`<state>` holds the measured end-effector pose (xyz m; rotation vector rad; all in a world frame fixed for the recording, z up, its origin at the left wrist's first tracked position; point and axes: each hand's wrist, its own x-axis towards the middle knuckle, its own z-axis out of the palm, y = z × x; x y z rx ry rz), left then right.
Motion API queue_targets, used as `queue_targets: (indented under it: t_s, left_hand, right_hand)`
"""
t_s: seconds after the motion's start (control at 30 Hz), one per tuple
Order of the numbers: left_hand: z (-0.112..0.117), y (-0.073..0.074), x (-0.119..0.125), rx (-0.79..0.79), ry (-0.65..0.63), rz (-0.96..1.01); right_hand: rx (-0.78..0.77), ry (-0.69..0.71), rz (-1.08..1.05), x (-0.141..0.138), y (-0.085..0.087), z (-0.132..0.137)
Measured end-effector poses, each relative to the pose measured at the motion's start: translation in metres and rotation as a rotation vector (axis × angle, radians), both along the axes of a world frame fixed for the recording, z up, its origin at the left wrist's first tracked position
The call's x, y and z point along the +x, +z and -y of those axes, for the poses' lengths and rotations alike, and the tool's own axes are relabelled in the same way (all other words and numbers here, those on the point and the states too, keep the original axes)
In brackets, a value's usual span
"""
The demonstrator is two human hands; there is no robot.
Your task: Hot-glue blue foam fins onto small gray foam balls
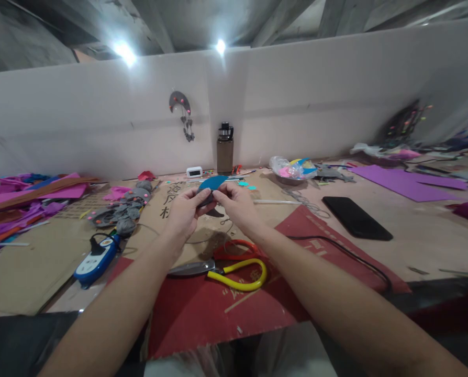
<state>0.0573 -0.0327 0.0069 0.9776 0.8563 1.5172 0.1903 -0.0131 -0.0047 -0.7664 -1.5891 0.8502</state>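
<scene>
Above the cardboard, my left hand (190, 208) pinches a curved blue felt-like piece (213, 182) between thumb and fingers, with something dark grey just under it. The fingertips of my right hand (240, 204) are closed at the lower right edge of the same piece; whether they also hold a thread is too small to tell. Below the hands, a dark pointed shape (217, 213) and thin grey cord (226, 224) lie on the cardboard (155, 230). Scissors with one yellow and one red-orange handle (244, 285) rest nearer me, blades pointing left.
At left are a blue-white power strip (96, 260), grey yarn pieces (127, 209) and coloured sheets (33, 193). A bottle (225, 152) and small white clock (195, 172) stand by the wall. To the right lie a black phone (357, 218), purple sheet (407, 183), bowl (292, 179) and black cable (347, 247).
</scene>
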Motion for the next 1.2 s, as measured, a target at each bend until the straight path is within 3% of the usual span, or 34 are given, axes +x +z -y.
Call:
queue_targets:
  t_s: [0.07, 0.13, 0.27, 0.33, 0.5, 0.87, 1.1, 1.2]
  left_hand:
    - [0.000, 0.001, 0.000, -0.008, 0.025, 0.003]
    - [0.001, 0.003, 0.000, -0.014, 0.060, 0.000]
    - [0.004, 0.005, 0.000, 0.001, 0.095, -0.025]
    - [0.005, 0.005, 0.001, 0.017, 0.077, -0.045]
    - [0.005, 0.002, 0.002, 0.043, 0.053, -0.086]
    - [0.005, 0.000, 0.004, 0.054, 0.063, -0.107]
    - [-0.001, -0.002, -0.001, 0.029, 0.058, -0.070]
    - [-0.004, 0.001, -0.007, 0.051, 0.068, -0.029]
  right_hand:
    - [-0.021, 0.031, -0.009, -0.001, -0.003, -0.002]
    - [-0.002, -0.060, -0.008, 0.000, -0.004, -0.001]
    - [0.311, -0.457, 0.164, 0.005, 0.001, 0.008]
    - [0.457, -0.531, 0.283, 0.009, 0.006, 0.013]
    - [0.607, -0.540, 0.451, 0.012, 0.010, 0.017]
    - [0.703, -0.526, 0.632, 0.014, 0.015, 0.013]
    - [0.674, -0.575, 0.564, 0.008, 0.012, 0.015]
    - [0.630, -0.463, 0.445, 0.010, 0.016, 0.024]
